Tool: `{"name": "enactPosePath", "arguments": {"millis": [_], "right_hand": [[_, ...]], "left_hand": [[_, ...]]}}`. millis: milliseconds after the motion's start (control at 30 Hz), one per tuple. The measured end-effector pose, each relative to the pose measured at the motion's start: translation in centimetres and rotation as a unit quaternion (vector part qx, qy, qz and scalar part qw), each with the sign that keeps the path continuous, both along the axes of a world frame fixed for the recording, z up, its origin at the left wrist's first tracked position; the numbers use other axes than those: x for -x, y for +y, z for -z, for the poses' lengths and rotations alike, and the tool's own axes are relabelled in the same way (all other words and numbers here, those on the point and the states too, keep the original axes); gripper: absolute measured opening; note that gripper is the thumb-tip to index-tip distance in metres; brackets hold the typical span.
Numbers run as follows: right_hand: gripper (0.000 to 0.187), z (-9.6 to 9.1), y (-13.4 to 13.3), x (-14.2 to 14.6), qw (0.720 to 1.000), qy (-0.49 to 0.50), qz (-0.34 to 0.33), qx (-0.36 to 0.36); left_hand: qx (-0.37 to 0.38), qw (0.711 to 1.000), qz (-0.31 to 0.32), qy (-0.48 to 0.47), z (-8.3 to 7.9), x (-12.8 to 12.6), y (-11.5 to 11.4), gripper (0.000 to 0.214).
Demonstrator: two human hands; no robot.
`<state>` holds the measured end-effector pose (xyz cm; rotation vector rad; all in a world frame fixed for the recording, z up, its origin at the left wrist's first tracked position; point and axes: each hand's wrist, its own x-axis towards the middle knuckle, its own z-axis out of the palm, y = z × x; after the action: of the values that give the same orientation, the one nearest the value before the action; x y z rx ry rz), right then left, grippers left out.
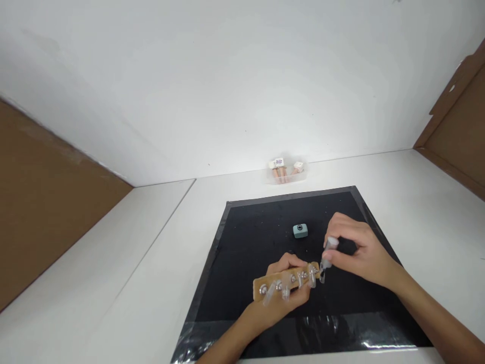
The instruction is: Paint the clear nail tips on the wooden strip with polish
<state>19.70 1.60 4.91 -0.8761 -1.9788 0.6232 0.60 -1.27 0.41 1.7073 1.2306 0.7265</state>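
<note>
A white counter [417,202] fills the lower view, and a black mat [257,237] lies on it, its glossy near edge toward 6 o'clock. The person's right hand [359,253] comes in from 4 o'clock and hangs over the right half of the mat, its fingertips pinched narrowly on a small clear vial [328,253] with a grey top, held nearly upright. The left hand [280,308] comes in from 6 o'clock and is closed around a wooden strip [284,277], thumb behind and fingers below, holding it above the near middle of the mat. The strip runs from 8 o'clock up to 2 o'clock and carries a row of clear tubes and metal fittings. The vial's lower tip is at the strip's right end, touching or just beside it. At 12 o'clock beyond the mat, against the wall, sits a clear tray [286,172] of small capped containers. A small teal block [300,230] lies on the mat at 12 o'clock from the strip, apart from both hands.
</note>
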Motion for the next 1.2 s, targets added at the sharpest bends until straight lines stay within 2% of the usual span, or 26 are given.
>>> {"name": "enactPosePath", "arguments": {"millis": [100,233,300,367,467,533,733,800,900,933,1000,1133,1200], "right_hand": [[0.024,0.1,0.0,0.2,0.999,-0.036,-0.007,-0.003],[0.024,0.3,0.3,-0.1,0.995,-0.052,0.083,-0.024],[0.024,0.3,0.4,-0.3,0.993,-0.038,0.107,-0.022],[0.023,0.1,0.3,-0.3,0.996,-0.014,0.084,-0.007],[0.021,0.0,0.0,-0.2,1.0,0.003,-0.001,0.02],[0.022,0.0,0.0,-0.1,0.999,-0.009,-0.02,0.024],[0.022,0.2,0.4,-0.4,0.995,-0.013,0.096,0.012],[0.022,0.0,0.3,-0.4,0.997,0.006,0.072,0.019],[0.023,-0.1,0.1,-0.3,0.999,0.016,-0.019,0.04],[0.024,-0.1,0.0,-0.2,0.999,0.011,-0.031,0.044],[0.025,0.0,0.1,-0.1,0.999,-0.002,-0.012,0.045],[0.023,0.2,0.4,-0.3,0.995,0.016,0.088,0.04],[0.023,0.2,0.3,-0.4,0.995,0.037,0.074,0.048]], "left_hand": [[-0.011,1.0,-0.014,0.016,-0.1,-0.1,0.0,0.011],[-0.012,1.0,-0.013,0.014,0.0,0.0,0.0,0.011],[-0.01,1.0,-0.009,0.01,0.0,0.0,0.0,0.012],[-0.007,1.0,-0.009,0.007,0.1,0.0,0.0,0.013],[0.0,1.0,-0.004,0.001,0.1,0.0,0.0,0.012],[-0.002,1.0,-0.002,0.0,0.1,0.0,0.0,0.011],[-0.011,1.0,0.005,-0.009,0.5,0.2,0.0,0.013],[-0.014,1.0,0.001,-0.005,0.6,0.3,0.0,0.014],[0.005,1.0,-0.01,-0.025,0.8,0.3,0.0,0.015],[0.016,0.999,-0.015,-0.038,0.9,0.3,0.0,0.015],[0.037,0.997,-0.023,-0.067,1.1,0.4,0.0,0.017],[0.081,0.988,-0.012,-0.132,1.3,0.3,0.0,0.019],[0.103,0.982,-0.007,-0.156,1.3,0.3,0.0,0.019]]}}
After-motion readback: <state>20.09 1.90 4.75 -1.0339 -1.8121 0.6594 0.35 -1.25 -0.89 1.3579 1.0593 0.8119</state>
